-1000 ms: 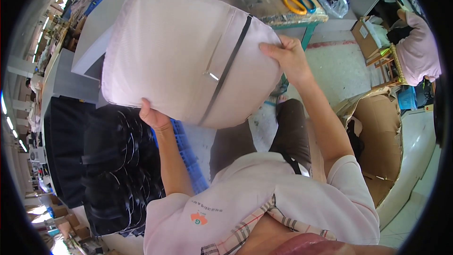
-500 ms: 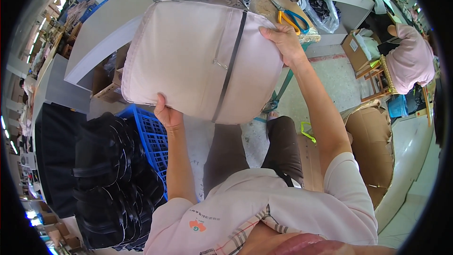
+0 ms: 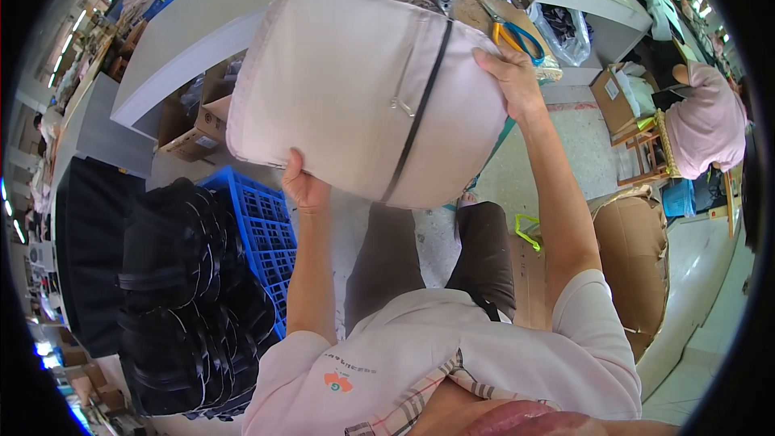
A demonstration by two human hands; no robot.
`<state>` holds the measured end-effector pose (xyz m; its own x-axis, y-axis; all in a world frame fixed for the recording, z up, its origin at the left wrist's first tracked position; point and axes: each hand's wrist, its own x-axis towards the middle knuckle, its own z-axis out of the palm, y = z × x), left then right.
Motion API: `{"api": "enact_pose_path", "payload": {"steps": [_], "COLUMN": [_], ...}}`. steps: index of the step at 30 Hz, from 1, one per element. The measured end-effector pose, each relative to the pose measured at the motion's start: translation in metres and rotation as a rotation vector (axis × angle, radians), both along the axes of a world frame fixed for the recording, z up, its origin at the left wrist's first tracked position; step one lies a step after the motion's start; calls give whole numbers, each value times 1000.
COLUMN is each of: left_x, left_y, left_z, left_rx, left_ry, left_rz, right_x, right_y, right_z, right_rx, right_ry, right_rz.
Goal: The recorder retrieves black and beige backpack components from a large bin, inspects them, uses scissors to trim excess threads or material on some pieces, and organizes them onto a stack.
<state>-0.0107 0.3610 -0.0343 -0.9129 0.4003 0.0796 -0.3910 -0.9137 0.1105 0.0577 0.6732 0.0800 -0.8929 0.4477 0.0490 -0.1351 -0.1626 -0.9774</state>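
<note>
A large, pale pink fabric bag panel (image 3: 339, 81) with rounded corners is held up in front of me, tilted. Across it run a black strip (image 3: 420, 113) and, beside that, a zip with a metal zip pull (image 3: 400, 106). At the near left edge my left hand (image 3: 307, 186) grips it, thumb on top and fingers hidden beneath. My right hand (image 3: 514, 81) pinches the right edge, its thumb lying on the fabric. Just beyond my right hand, a cutting tool (image 3: 519, 39) with yellow and blue handles rests on the cluttered workbench (image 3: 476, 12).
Stacked black bags (image 3: 169, 266) stand at my left, against a blue plastic crate (image 3: 254, 222). Cardboard boxes sit under the left counter (image 3: 190, 40). A large open carton (image 3: 634, 258) is on my right. Farther right, another person (image 3: 706, 117) sits on a wooden chair.
Both hands have shifted the bag panel slightly right and a little away from me. The grip looks the same, and more of the carton under the left counter shows.
</note>
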Motion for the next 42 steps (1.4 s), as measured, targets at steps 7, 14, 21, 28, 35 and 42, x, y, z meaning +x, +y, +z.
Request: {"api": "enact_pose_path", "payload": {"steps": [7, 14, 21, 28, 35, 42], "left_x": [10, 15, 19, 86, 126, 154], "left_y": [15, 31, 25, -10, -57, -191], "left_z": [2, -3, -1, 62, 55, 165], "left_rx": [4, -37, -259, -991, -1015, -1373], "left_ry": [1, -15, -95, -82, -295, 37], "left_rz": [-31, 3, -142, -284, 52, 761], "right_x": [19, 32, 42, 89, 103, 112], "right_y": [7, 18, 1, -106, -219, -214], "right_z": [-3, -2, -4, 28, 13, 50], "right_rx": [-8, 27, 363, 1470, 1553, 1187], "right_ry": [44, -7, 81, 462, 636, 848], "right_rz": [-1, -32, -159, 144, 806, 615]}}
